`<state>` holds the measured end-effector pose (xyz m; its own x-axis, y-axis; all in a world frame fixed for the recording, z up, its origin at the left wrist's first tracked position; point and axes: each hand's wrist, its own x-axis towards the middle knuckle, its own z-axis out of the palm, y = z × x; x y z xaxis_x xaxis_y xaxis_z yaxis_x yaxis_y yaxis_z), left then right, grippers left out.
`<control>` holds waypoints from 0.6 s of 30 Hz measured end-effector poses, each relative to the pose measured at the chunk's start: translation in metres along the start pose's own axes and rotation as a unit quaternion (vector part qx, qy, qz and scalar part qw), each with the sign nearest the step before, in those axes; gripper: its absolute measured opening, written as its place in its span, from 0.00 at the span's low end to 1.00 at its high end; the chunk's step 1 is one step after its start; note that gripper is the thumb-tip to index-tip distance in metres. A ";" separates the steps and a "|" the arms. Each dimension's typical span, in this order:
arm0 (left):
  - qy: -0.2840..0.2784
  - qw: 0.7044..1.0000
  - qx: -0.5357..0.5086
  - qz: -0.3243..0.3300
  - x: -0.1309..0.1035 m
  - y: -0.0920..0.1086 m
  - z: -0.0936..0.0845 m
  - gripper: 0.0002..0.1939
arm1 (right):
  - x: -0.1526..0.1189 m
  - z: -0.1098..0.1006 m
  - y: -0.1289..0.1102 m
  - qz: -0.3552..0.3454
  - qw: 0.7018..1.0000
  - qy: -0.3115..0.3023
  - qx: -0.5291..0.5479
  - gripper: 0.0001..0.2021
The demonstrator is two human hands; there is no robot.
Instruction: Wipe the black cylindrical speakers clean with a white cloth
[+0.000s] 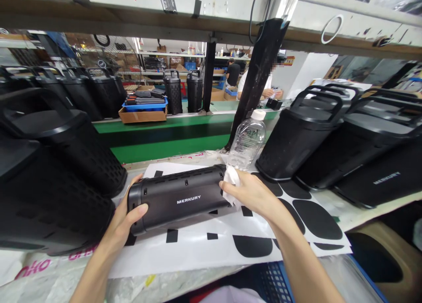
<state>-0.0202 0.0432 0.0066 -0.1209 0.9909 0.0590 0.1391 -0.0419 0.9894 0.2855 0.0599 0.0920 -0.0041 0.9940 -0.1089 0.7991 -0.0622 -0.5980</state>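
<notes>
A black cylindrical casing (178, 199) marked MERKURY lies on its side over white sheets (198, 250) on the bench. My left hand (127, 215) grips its left end, thumb on the front face and fingers behind. At the casing's right end, my right hand (245, 188) presses a crumpled white cloth or tissue (231, 184) against it, with the thumb in front. Just behind that hand stands a clear bottle (247, 138) with a white cap. Black rounded pads (316, 219) lie on the sheets to the right.
Black casings with handles stand close by on the left (75, 140) and right (293, 136). A dark slanted post (255, 78) rises behind the bottle. Beyond a green-sided conveyor (158, 147) two people are seated. A blue crate (272, 281) is below the bench edge.
</notes>
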 end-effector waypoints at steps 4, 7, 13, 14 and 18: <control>0.013 1.000 -0.005 0.007 -0.001 0.001 0.003 0.45 | 0.000 -0.002 -0.003 -0.005 1.000 0.004 -0.011 0.13; -0.001 1.000 0.001 0.005 0.001 -0.001 0.000 0.46 | -0.001 -0.002 -0.004 -0.005 1.000 0.009 -0.012 0.12; -0.012 1.000 0.003 0.013 0.003 -0.004 -0.005 0.45 | 0.001 0.000 -0.002 -0.011 1.000 0.008 -0.008 0.14; -0.012 1.000 0.001 0.011 0.003 -0.004 -0.005 0.46 | 0.001 0.000 -0.002 -0.011 1.000 0.009 -0.009 0.15; -0.009 1.000 -0.009 -0.005 0.002 -0.004 -0.003 0.49 | 0.001 0.000 -0.003 -0.004 1.000 0.004 -0.020 0.16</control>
<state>-0.0243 0.0446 0.0029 -0.1047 0.9934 0.0474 0.1195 -0.0347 0.9922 0.2834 0.0607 0.0940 -0.0064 0.9952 -0.0972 0.8224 -0.0501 -0.5667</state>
